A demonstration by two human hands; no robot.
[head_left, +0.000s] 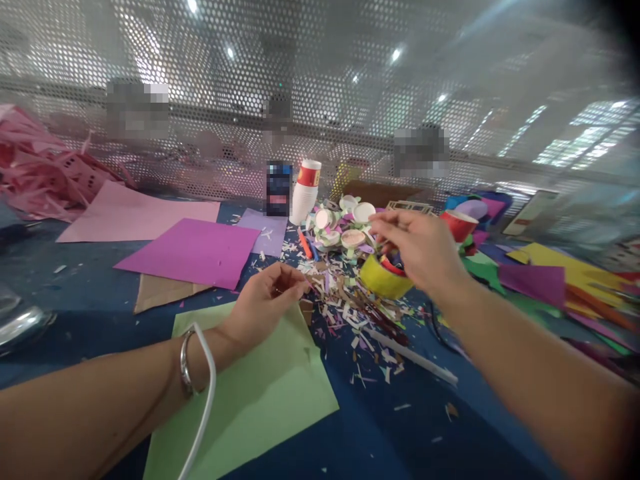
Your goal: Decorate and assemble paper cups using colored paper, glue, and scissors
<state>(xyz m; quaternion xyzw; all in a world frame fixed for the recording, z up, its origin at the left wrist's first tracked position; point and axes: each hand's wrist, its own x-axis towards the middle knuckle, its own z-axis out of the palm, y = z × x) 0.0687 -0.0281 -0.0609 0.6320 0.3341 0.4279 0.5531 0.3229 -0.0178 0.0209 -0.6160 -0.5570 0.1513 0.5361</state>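
My left hand point(265, 303) rests on the far edge of a light green paper sheet point(260, 393), fingers curled together as if pinching something small; what it holds is too small to tell. My right hand point(420, 247) hovers above a yellow tape roll point(383, 280), fingers bent over it and reaching toward a cluster of small white cups point(345, 223). I cannot tell whether the right hand touches the roll. A heap of paper scraps point(345, 300) lies between the two hands.
A magenta sheet point(193, 252), a pink sheet point(135, 220) and a brown card point(160, 290) lie at the left. A stack of paper cups point(306, 190) stands behind. Coloured papers point(555, 273) pile at the right. A white stick point(415, 357) lies on the blue table point(90, 287). A perforated screen point(320, 100) stands behind.
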